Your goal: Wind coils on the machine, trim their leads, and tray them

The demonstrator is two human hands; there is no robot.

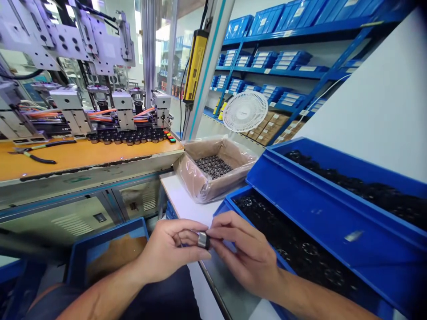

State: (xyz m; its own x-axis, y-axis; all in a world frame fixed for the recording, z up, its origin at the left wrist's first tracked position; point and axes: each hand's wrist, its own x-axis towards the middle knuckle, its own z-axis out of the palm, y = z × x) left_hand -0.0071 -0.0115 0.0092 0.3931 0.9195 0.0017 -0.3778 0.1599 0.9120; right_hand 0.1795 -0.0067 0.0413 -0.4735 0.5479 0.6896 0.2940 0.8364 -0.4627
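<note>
Small silver-grey metal ring (203, 240) pinched between fingertips of left hand (168, 254) and right hand (243, 258), both hands clenched on it. Ring held just left of near blue plastic bin (320, 218) filled with dark round parts. Plastic-lined cardboard box (213, 171) seen behind bin, on white worktop (185, 202). Orange-topped machine worktop (83, 155) seen further left of bin.

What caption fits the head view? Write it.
Both hands, left hand and right hand, pinch a small grey metal ring beside blue plastic bins.
</note>
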